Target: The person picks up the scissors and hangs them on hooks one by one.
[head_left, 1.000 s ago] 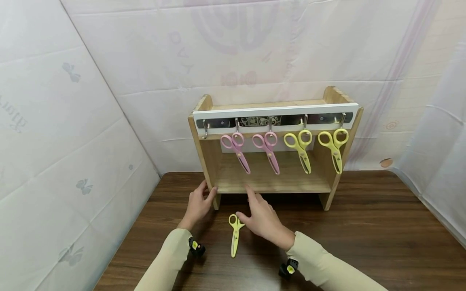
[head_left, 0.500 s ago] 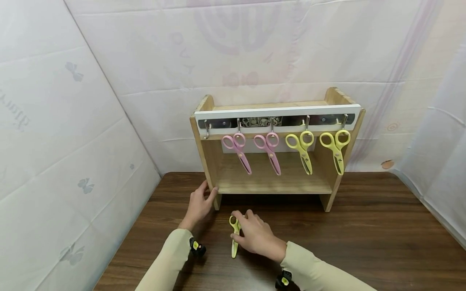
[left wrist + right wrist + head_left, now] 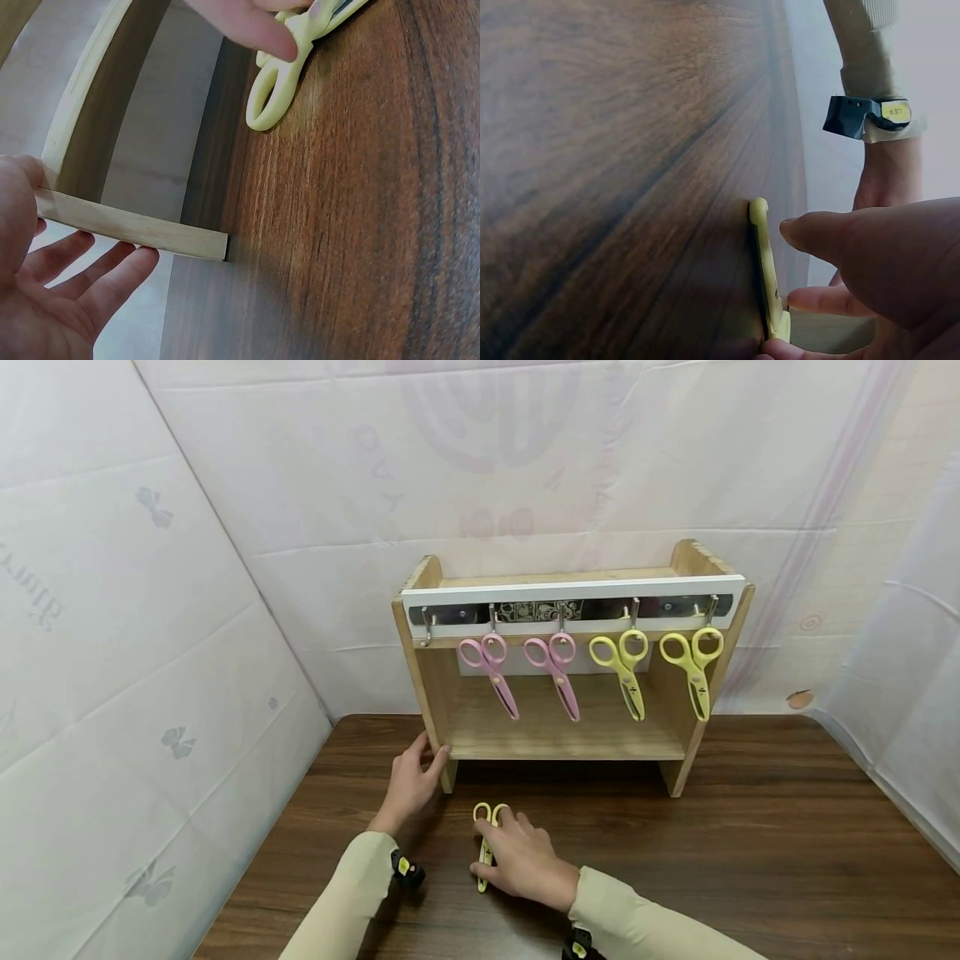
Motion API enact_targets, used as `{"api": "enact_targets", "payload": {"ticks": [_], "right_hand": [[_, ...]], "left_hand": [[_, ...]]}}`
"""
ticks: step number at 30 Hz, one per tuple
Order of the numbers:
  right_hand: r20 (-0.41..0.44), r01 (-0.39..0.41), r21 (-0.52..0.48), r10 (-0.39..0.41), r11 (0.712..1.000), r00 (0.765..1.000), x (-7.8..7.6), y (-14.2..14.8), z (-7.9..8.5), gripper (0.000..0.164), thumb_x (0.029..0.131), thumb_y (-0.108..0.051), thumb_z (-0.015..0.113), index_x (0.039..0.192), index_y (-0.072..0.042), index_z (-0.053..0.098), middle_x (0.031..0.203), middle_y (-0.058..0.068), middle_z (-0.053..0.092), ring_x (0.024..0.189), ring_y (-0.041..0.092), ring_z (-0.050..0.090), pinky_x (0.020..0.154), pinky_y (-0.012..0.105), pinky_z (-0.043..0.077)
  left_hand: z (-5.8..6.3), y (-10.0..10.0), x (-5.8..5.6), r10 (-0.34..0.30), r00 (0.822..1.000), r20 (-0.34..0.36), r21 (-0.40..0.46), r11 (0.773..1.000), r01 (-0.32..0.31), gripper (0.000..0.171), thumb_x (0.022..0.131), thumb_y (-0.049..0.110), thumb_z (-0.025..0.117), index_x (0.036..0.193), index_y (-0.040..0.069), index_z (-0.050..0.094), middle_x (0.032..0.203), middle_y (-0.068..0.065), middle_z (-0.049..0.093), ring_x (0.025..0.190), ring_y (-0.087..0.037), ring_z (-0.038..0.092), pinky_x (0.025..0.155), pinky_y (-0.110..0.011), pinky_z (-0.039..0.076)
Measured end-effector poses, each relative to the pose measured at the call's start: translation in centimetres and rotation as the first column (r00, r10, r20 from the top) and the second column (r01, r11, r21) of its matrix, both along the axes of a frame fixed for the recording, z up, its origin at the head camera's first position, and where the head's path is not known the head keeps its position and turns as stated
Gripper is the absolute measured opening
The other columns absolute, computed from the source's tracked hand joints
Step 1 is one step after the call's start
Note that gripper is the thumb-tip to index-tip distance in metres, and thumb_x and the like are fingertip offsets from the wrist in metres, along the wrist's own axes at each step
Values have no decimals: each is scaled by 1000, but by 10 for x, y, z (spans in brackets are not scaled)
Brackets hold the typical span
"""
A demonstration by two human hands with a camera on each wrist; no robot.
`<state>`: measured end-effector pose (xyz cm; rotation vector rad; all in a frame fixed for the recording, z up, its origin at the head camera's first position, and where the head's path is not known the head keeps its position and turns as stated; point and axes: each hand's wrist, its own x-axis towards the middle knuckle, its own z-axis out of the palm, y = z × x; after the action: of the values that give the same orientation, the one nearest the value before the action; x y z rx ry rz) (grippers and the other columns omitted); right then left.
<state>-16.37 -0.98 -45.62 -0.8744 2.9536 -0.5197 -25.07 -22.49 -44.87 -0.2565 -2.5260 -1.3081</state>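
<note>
In the head view, a pair of yellow scissors [image 3: 486, 853] lies flat on the brown table, handles pointing to the shelf. My right hand [image 3: 521, 856] hovers low over these scissors with its fingers spread. In the right wrist view the thumb [image 3: 810, 232] is apart from the blades, while a lower fingertip [image 3: 780, 349] meets the handle end. My left hand [image 3: 408, 781] grips the left side panel of a small wooden shelf [image 3: 570, 735], thumb in front and fingers behind. From the shelf's hook rail hang two pink scissors [image 3: 493, 677] and two yellow scissors [image 3: 627, 677].
The white hook rail [image 3: 585, 583] runs across the shelf's upper front; its leftmost hook [image 3: 427, 631] bears nothing. The brown table [image 3: 787, 843] extends to both sides. White printed sheets [image 3: 337, 635] stand behind and at the sides.
My right hand has come away from the shelf's lower board, moving toward me and down over the yellow scissors on the table. My left hand has stayed on the shelf's side.
</note>
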Motion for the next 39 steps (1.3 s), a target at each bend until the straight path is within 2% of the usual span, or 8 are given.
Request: {"api": "enact_targets", "payload": {"ticks": [8, 16, 21, 24, 28, 33, 36, 39], "right_hand": [[-48, -15, 24, 17, 1000, 999, 0, 0, -6, 41, 87, -47, 81, 117, -22, 70, 110, 11, 60, 81, 24, 56, 46, 36, 48], [-49, -45, 29, 47, 999, 998, 0, 1, -7, 33, 87, -44, 83, 110, -23, 72, 106, 7, 59, 81, 22, 55, 45, 33, 46], [-14, -100, 29, 100, 995, 995, 2, 6, -2, 25, 87, -36, 85, 107, -25, 73, 109, 3, 59, 85, 21, 55, 47, 30, 46], [13, -133, 30, 132, 991, 991, 2, 12, 1, 25, 87, -29, 85, 109, -28, 73, 114, 4, 60, 97, 30, 61, 54, 36, 55], [36, -161, 28, 160, 987, 986, 4, 22, 4, 38, 87, -18, 85, 119, -30, 68, 117, 4, 61, 110, 39, 63, 65, 45, 60], [-3, -177, 15, 177, 984, 984, 3, 35, 4, 50, 83, -8, 87, 126, -22, 65, 101, -1, 59, 88, 21, 59, 58, 31, 52], [-45, -172, 8, 173, 985, 984, -1, 42, 3, 44, 81, -2, 85, 119, -16, 67, 90, -2, 56, 77, 17, 55, 56, 28, 47], [-39, -162, -20, 161, 987, 986, -7, 47, 3, 33, 83, 5, 80, 110, -11, 69, 83, -2, 52, 69, 15, 51, 53, 26, 43]], "left_hand": [[0, 0, 1, 7, 1000, -4, -1, 1000, -7, 49, 107, 30, 59, 149, 6, 52, 131, -19, 66, 118, -33, 66, 93, -50, 58], [-1, 0, 1, 1, 1000, -6, 2, 1000, -1, 49, 107, 30, 59, 149, 6, 51, 132, -19, 66, 119, -34, 65, 92, -50, 59], [-2, -1, 2, 2, 1000, -14, 0, 1000, -2, 49, 107, 30, 59, 148, 5, 52, 132, -19, 66, 118, -35, 66, 91, -51, 59], [-2, -1, 2, 5, 1000, -15, -3, 1000, -5, 49, 107, 30, 60, 148, 4, 52, 132, -20, 66, 118, -35, 66, 91, -51, 59], [-2, 0, 2, 8, 1000, -14, -6, 1000, -8, 49, 107, 30, 60, 148, 4, 52, 132, -20, 66, 117, -35, 66, 90, -51, 59], [-1, 1, 2, 0, 1000, -30, -7, 1000, 0, 49, 107, 28, 60, 148, 2, 52, 132, -21, 66, 117, -37, 67, 89, -51, 60], [-1, 1, 2, -1, 1000, -24, -1, 1000, 1, 49, 107, 28, 60, 148, 3, 52, 131, -21, 66, 117, -37, 66, 89, -51, 60], [-1, 1, 1, 2, 1000, -16, 4, 1000, -2, 49, 107, 28, 60, 148, 4, 51, 131, -20, 66, 117, -37, 66, 90, -51, 59]]}}
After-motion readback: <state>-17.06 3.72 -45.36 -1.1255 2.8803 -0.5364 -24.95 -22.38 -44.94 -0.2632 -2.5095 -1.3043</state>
